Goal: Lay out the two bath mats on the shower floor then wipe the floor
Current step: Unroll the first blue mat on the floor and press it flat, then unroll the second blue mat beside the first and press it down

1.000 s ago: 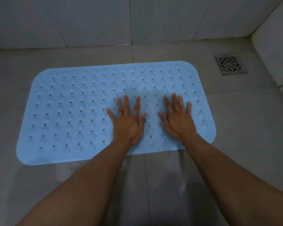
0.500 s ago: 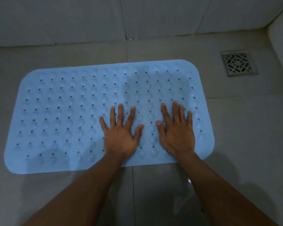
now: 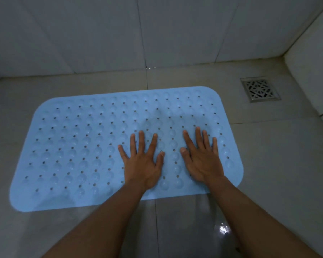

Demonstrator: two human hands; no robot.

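A light blue rubber bath mat (image 3: 78, 146), dotted with holes and round bumps, lies flat on the beige tiled shower floor (image 3: 278, 164). My left hand (image 3: 144, 162) rests palm down on the mat's right half, fingers spread. My right hand (image 3: 203, 159) lies flat beside it, closer to the mat's right edge, fingers also apart. Neither hand holds anything. Only one mat is in view.
A square metal floor drain (image 3: 260, 89) sits at the far right near the corner. Grey-white tiled walls (image 3: 157, 34) rise behind the mat and along the right side. A wet shiny patch (image 3: 223, 229) marks the floor near my right forearm.
Both hands stay flat on the mat's right half. My view has tilted up, showing more of the back wall, and the mat sits lower in the frame.
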